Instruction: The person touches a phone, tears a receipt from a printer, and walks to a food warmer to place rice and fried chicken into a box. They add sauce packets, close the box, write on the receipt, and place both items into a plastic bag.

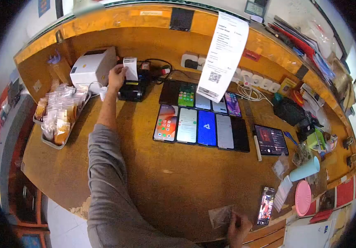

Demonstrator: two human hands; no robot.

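My left hand (116, 77) is stretched out to the back of the desk, fingers closed on the edge of a white paper slip (130, 69). The slip stands up from a small black printer (131, 91). Beside it sits a larger white printer (90, 69). Close to the front edge, my right hand (240, 228) pinches the corner of a small clear plastic bag (220, 216). Just to the right of that hand lies a lit phone (265, 205).
Two rows of phones (207, 127) cover the desk's middle. A tray (57, 146) of small bagged items stands left. A long receipt (223, 56) hangs from the ledge. At right are a tablet (271, 140), a light-blue cup (305, 169) and a pink lid (303, 198).
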